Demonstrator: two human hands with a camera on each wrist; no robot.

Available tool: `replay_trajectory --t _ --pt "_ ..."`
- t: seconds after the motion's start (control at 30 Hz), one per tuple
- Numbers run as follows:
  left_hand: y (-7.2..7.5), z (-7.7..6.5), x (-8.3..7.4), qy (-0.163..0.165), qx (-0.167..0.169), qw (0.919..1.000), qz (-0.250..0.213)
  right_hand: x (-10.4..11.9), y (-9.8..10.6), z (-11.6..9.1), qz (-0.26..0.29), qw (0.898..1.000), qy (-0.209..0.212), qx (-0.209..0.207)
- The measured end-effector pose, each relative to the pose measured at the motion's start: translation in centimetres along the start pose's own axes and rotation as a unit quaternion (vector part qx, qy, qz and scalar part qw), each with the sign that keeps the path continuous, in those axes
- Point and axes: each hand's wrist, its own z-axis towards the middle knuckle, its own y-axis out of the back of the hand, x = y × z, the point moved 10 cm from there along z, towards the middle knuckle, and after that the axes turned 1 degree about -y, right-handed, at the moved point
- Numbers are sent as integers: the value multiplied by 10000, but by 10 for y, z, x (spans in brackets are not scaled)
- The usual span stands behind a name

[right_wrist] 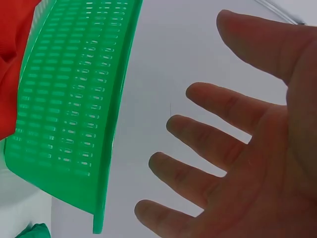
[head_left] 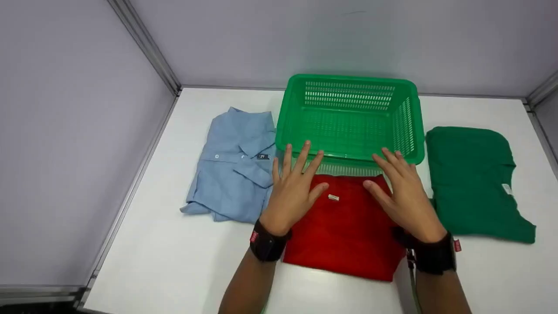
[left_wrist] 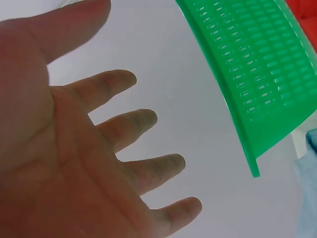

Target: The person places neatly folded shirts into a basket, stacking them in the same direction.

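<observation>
Left hand [head_left: 290, 198] and right hand [head_left: 404, 198] are splayed, holding nothing. The folded red garment [head_left: 346, 237] lies below, just in front of the green plastic basket [head_left: 353, 79]. Risks: one-sided lifting could undo the fold; low reaching could knock the basket.

One green rectangular openwork plastic basket [head_left: 348, 122] stands on one white table [head_left: 174, 261]. Three folded cloth garments lie around it: one light-blue collared shirt [head_left: 235, 170] left of the basket, one red garment [head_left: 344, 235] in front, one dark-green garment [head_left: 473, 187] to its right. Near its front rim are two bare hands, one left hand [head_left: 292, 196] and one right hand [head_left: 407, 200], with two black wristbands [head_left: 266, 246].
</observation>
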Motion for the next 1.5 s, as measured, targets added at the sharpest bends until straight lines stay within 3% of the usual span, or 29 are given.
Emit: replay_trajectory --t 0.37,0.67,0.83,1.07,1.5 --pt "-27 -34 5 99 246 9995 158 -23 -28 -43 -205 9992 -325 125" --pt "-30 -37 5 72 395 9987 318 -30 -31 -55 -393 9978 -386 378" --pt "-33 -37 7 28 678 9974 258 -37 -24 -57 -501 9965 -460 479" --pt "-39 -39 25 335 851 9958 0 -53 -23 -56 -625 9936 -642 690" --pt "-47 -52 36 959 479 9907 -834 -78 -25 -72 -274 9838 -1479 972"
